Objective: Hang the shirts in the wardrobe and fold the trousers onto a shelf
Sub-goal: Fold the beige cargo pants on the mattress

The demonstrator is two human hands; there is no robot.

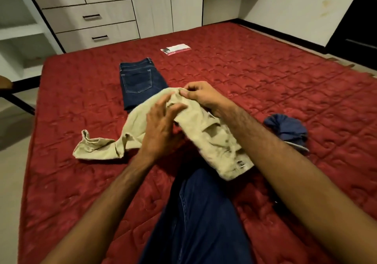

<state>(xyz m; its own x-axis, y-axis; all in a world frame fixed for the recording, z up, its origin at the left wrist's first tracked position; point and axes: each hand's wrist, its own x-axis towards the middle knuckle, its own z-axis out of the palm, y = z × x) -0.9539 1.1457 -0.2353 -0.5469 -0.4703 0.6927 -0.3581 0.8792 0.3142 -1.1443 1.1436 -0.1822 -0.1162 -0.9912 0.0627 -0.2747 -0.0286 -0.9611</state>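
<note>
Crumpled beige trousers (216, 143) lie across the red mattress (265, 76) in front of me, one leg trailing off to the left. My right hand (202, 96) pinches a raised fold of the beige cloth at its far end. My left hand (161, 127) rests against the same cloth with its fingers spread and fairly straight. Folded dark blue jeans (140, 82) lie flat just beyond the beige trousers. A bunched blue garment (285, 129) sits to the right of my right forearm.
A white wardrobe with drawers (91, 17) and doors stands past the mattress's far edge. Open white shelves (18, 33) are at the left. A small red-and-white packet (176, 49) lies far on the mattress. My own leg in blue jeans (195, 219) stretches forward.
</note>
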